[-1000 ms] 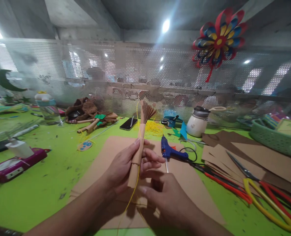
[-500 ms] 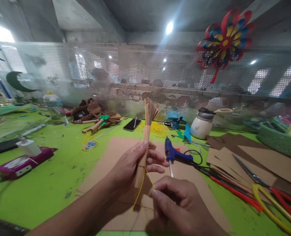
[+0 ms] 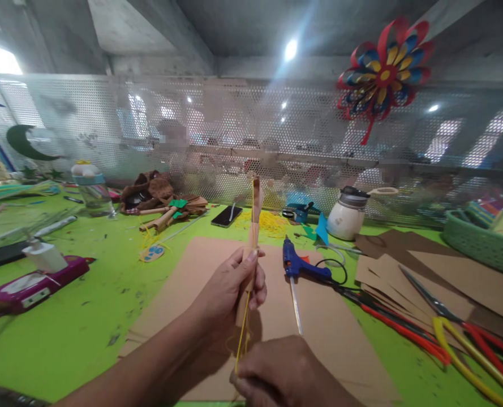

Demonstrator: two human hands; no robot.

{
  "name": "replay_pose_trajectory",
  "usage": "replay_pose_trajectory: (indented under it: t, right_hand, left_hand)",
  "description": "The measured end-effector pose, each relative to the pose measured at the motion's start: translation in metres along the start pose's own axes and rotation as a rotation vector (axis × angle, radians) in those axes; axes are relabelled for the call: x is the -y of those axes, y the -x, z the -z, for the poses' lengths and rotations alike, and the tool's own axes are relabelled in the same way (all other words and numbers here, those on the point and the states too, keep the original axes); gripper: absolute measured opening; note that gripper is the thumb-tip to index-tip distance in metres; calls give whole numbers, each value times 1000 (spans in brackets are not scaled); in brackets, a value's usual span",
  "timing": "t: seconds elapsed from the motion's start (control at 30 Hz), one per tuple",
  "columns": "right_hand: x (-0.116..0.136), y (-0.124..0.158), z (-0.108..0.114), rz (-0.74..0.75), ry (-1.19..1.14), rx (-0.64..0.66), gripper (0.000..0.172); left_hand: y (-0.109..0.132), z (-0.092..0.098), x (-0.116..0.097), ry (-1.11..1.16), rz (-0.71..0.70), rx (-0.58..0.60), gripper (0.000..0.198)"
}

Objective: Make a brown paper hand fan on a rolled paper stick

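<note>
My left hand point(image 3: 245, 277) is closed round a rolled brown paper stick point(image 3: 254, 232), held upright over the brown paper sheets; its fringed top is now seen nearly edge-on. Yellow string point(image 3: 243, 328) runs down from the stick below the left fingers. Its lower end is pinched in my right hand point(image 3: 276, 367), which is closed near the bottom of the view. A blue glue gun point(image 3: 296, 263) lies on the brown paper sheet point(image 3: 319, 322), right of my left hand, with a clear glue stick showing out of it.
Scissors point(image 3: 429, 297) and cut brown card point(image 3: 382, 277) lie at the right. A purple power strip point(image 3: 39, 285) is on the left. Behind are a phone point(image 3: 227, 216), yellow shreds point(image 3: 272, 223), a white jar point(image 3: 348, 212), a green basket point(image 3: 480, 237) and finished-looking paper sticks point(image 3: 170, 217).
My right hand has moved down and left, drawing the yellow string downward and straighter. My left fingers have curled in round the stick, and the stick's fringe has turned.
</note>
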State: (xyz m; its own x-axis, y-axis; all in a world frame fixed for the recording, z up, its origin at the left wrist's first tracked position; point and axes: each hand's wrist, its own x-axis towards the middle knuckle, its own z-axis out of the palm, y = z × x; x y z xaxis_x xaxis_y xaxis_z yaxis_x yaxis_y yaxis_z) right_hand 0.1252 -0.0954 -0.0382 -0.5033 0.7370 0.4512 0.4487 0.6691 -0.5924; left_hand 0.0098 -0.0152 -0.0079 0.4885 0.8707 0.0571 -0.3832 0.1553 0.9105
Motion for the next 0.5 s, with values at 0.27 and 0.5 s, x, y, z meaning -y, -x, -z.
replay_pose_trajectory:
  t: [0.27, 0.5]
  right_hand:
    - [1, 0, -4, -71, 70, 58, 18]
    - [1, 4, 5, -264, 12, 99, 19]
  left_hand:
    - [0, 0, 3, 98, 66, -51, 25]
    - [-1, 6, 5, 13, -26, -74, 18]
